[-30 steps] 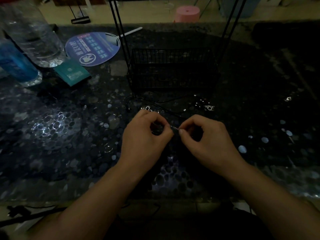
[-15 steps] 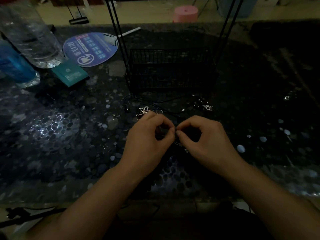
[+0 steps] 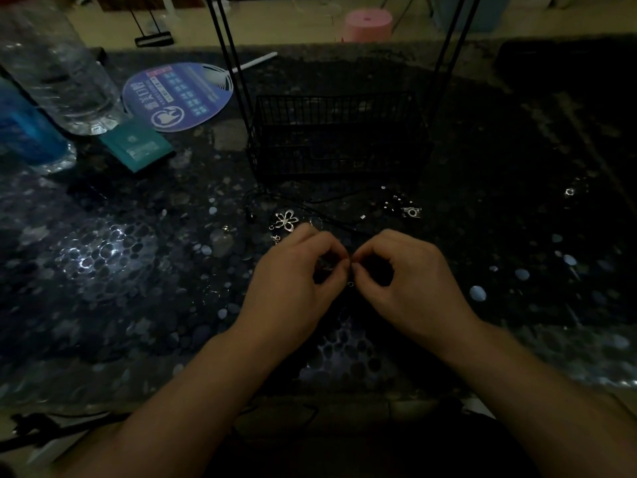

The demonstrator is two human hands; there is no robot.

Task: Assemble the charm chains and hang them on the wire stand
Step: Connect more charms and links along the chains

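While your left hand [image 3: 296, 281] and right hand [image 3: 410, 281] meet fingertip to fingertip near the tabletop's [image 3: 138, 305] front edge, both pinch a small chain piece (too dim to identify); a tiny ring [image 3: 351, 284] shows just below them. Flower charm [image 3: 286, 220]: just beyond your left hand. Camera charm [image 3: 411, 212]: farther right. Wire stand [image 3: 339, 139]: toward the back edge, centre.

Left hand [image 3: 296, 281] and right hand [image 3: 406, 281] meet fingertip to fingertip, pinching a tiny chain piece [image 3: 350, 283] (too dark to identify). A flower charm [image 3: 285, 220] lies just beyond them, before the wire stand [image 3: 339, 136]
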